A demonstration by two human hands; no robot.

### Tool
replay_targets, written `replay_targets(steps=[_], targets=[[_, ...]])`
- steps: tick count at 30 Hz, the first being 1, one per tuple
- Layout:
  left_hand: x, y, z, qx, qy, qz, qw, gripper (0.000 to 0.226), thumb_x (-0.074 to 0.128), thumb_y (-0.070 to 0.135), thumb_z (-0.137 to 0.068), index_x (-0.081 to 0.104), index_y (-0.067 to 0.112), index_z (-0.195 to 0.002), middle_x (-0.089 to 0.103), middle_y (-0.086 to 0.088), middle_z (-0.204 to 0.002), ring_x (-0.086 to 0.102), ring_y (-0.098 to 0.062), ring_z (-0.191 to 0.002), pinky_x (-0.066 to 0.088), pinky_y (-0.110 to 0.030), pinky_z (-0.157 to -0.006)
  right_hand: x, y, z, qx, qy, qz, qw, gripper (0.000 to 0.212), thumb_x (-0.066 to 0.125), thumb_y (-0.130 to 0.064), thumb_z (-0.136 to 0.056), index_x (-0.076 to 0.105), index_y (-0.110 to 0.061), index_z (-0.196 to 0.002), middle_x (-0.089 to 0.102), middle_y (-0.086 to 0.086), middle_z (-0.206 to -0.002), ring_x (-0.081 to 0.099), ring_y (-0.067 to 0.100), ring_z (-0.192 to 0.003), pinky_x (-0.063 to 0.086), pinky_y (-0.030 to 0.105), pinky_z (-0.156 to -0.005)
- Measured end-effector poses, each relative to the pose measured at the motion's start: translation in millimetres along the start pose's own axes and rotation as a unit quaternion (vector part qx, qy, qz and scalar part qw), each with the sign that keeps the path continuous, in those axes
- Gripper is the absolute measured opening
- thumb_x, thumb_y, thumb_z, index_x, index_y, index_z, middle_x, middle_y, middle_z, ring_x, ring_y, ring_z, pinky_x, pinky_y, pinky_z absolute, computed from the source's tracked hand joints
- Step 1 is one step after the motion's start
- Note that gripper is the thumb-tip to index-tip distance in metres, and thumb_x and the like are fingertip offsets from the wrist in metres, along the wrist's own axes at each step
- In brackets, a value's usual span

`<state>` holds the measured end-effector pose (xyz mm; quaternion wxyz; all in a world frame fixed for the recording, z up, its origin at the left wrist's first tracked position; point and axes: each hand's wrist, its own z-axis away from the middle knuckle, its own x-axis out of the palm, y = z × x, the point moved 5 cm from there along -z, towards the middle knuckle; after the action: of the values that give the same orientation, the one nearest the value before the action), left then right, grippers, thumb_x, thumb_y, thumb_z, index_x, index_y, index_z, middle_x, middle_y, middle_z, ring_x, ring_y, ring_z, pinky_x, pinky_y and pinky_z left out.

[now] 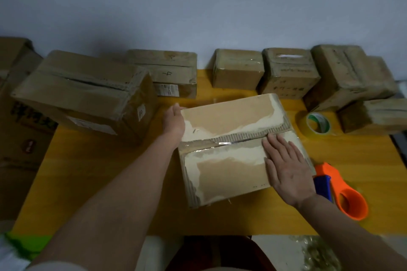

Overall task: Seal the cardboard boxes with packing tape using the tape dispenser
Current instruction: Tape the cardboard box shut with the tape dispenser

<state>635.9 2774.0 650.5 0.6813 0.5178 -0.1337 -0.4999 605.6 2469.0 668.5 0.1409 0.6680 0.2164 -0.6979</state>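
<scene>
Right hand (287, 171) flat, fingers straight, pressing taped seam of cardboard box (229, 174); left hand (175, 122) fingers relaxed, bracing box's far-left corner; tape dispenser (343, 193) on table (110, 182).

Worn cardboard box (231, 149) flat mid-table, seam taped, orange tape dispenser (343, 191) just right, tape roll (318, 125) behind
</scene>
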Motion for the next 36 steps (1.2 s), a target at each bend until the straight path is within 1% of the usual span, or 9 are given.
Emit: replay_targets(steps=[4,7,9,13,15,18,21,26,36], targets=[[-7,3,-2,-0.017,-0.043,-0.056,0.997,0.045,0.024,0.041,-0.105,0.050,0.019,-0.135,0.051,-0.015,-0.136,0.052,-0.029,-0.118,0.043,-0.043,-0.102,1,0,1,-0.010,0.002,-0.022,1.000,0.058,0.013,-0.042,-0.101,0.039,-0.014,-0.145,0.036,0.005,-0.152,0.024,0.021,-0.145,0.016,0.040,-0.117],[-14,-1,33,0.049,-0.043,-0.142,0.988,0.063,0.033,0.047,-0.102,0.008,0.025,-0.155,0.005,-0.003,-0.163,0.012,-0.027,-0.148,0.016,-0.048,-0.117,-15,13,2,0.051,0.048,-0.157,0.985,0.049,0.037,-0.038,-0.100,0.038,-0.021,-0.145,0.029,0.000,-0.155,0.019,0.017,-0.146,0.016,0.039,-0.119],[-20,-18,85,0.141,-0.047,-0.187,0.971,0.079,0.047,0.050,-0.096,-0.001,0.028,-0.155,-0.012,0.005,-0.162,-0.002,-0.023,-0.149,0.011,-0.047,-0.119,-22,30,11,0.159,0.089,-0.200,0.963,0.054,0.050,-0.030,-0.096,0.034,-0.017,-0.146,0.027,0.007,-0.155,0.021,0.024,-0.144,0.019,0.047,-0.118],[-10,-82,154,0.256,-0.198,-0.424,0.846,0.110,0.043,0.088,-0.061,-0.002,0.043,-0.151,-0.039,0.011,-0.152,-0.026,-0.027,-0.144,0.009,-0.052,-0.117,-12,28,19,0.209,-0.002,-0.203,0.957,0.074,0.049,-0.056,-0.087,0.023,-0.023,-0.147,0.035,0.014,-0.143,0.036,0.031,-0.127,0.037,0.049,-0.105],[-15,-90,146,0.262,-0.178,-0.488,0.813,0.104,0.030,0.092,-0.059,-0.003,0.051,-0.148,-0.036,0.009,-0.154,-0.023,-0.036,-0.143,0.013,-0.060,-0.115,-12,17,12,0.177,-0.039,-0.213,0.960,0.084,0.048,-0.068,-0.079,0.019,-0.029,-0.148,0.028,0.012,-0.146,0.031,0.031,-0.131,0.035,0.050,-0.108],[-34,-65,114,0.257,-0.106,-0.555,0.784,0.082,0.004,0.087,-0.073,-0.012,0.050,-0.145,-0.023,0.002,-0.159,-0.015,-0.040,-0.145,0.005,-0.061,-0.116,-9,-3,-2,0.111,-0.087,-0.197,0.970,0.091,0.052,-0.069,-0.077,0.011,-0.035,-0.151,-0.010,0.005,-0.159,0.000,0.030,-0.146,0.017,0.047,-0.118],[-42,-43,95,0.221,-0.100,-0.622,0.745,0.069,0.029,0.060,-0.095,-0.021,0.048,-0.140,-0.025,-0.001,-0.159,-0.022,-0.042,-0.143,-0.007,-0.054,-0.116,-3,-24,-16,0.032,-0.117,-0.121,0.985,0.084,0.046,-0.065,-0.084,0.003,-0.039,-0.151,-0.030,-0.004,-0.155,-0.024,0.029,-0.143,0.006,0.046,-0.117],[-24,-37,84,0.225,-0.092,-0.583,0.775,0.074,0.023,0.075,-0.087,-0.014,0.051,-0.146,-0.033,0.000,-0.155,-0.035,-0.043,-0.137,-0.013,-0.058,-0.115,-1,-26,-28,0.023,-0.134,-0.043,0.990,0.078,0.027,-0.064,-0.087,-0.006,-0.035,-0.151,-0.026,0.000,-0.157,-0.027,0.036,-0.141,0.004,0.046,-0.117],[-5,-16,50,0.208,-0.056,-0.576,0.788,0.069,0.019,0.072,-0.089,-0.012,0.051,-0.147,-0.027,0.000,-0.158,-0.029,-0.043,-0.140,-0.003,-0.057,-0.116,-4,-5,-80,-0.004,-0.143,-0.010,0.990,0.075,0.033,-0.057,-0.094,-0.006,-0.030,-0.152,-0.023,0.006,-0.158,-0.025,0.041,-0.141,0.007,0.047,-0.117]])
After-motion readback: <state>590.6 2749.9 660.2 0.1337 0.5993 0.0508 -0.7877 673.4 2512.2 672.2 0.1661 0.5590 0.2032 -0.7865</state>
